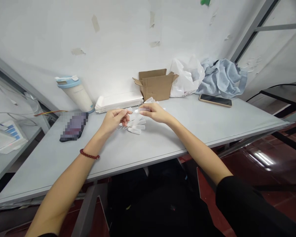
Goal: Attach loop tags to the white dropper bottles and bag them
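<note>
Over the middle of the table, my right hand [155,112] is closed, pinching a small translucent plastic tube with a white end [136,111]. My left hand [115,119] is also closed, with thumb and forefinger together just left of that white end. What sits in its fingertips is too small to name. Below and between both hands lies a loose group of similar translucent pieces [137,126], some with thin white loops on their left ends. A few more translucent pieces [150,100] lie behind my right hand, near the cardboard box.
At the back stand a tumbler [76,93], a stack of flat white pieces [120,99], an open cardboard box [156,87] and a white plastic bag [186,77]. Blue-grey cloth [222,78] and a phone [215,100] are at the right. A dark blurred item [74,127] lies left.
</note>
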{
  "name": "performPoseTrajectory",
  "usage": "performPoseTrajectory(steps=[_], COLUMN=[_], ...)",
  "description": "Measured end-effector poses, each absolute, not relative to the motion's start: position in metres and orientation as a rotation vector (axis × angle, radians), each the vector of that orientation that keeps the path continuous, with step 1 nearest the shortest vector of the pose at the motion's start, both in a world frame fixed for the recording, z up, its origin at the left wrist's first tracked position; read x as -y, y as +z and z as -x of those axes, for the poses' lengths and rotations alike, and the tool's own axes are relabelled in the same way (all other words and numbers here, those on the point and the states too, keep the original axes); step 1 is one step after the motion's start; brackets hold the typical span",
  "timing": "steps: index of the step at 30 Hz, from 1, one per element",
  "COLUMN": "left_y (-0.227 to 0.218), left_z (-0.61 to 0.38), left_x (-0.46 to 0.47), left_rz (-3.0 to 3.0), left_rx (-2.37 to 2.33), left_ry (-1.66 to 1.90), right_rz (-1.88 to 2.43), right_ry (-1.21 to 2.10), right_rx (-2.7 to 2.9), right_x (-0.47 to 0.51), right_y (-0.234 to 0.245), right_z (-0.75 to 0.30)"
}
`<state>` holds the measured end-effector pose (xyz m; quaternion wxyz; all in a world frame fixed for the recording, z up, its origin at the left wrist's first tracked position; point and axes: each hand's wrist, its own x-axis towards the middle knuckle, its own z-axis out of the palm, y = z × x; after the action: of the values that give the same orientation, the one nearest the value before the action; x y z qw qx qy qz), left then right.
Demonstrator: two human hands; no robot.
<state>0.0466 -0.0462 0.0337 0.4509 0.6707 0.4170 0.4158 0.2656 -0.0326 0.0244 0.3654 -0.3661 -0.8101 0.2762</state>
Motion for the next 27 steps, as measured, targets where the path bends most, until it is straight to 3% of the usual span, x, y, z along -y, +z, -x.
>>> performPoseTrajectory(steps=[27], left_y=[0.033], left_z=[-0.053], left_x=[0.059], left_rz=[-1.792], left_rx=[-1.106], left_ry=[0.912], right_rz=[0.873], right_ry=[0.837], right_rx=[2.126], right_x=[0.036], right_y=[0.017], right_z=[-0.263])
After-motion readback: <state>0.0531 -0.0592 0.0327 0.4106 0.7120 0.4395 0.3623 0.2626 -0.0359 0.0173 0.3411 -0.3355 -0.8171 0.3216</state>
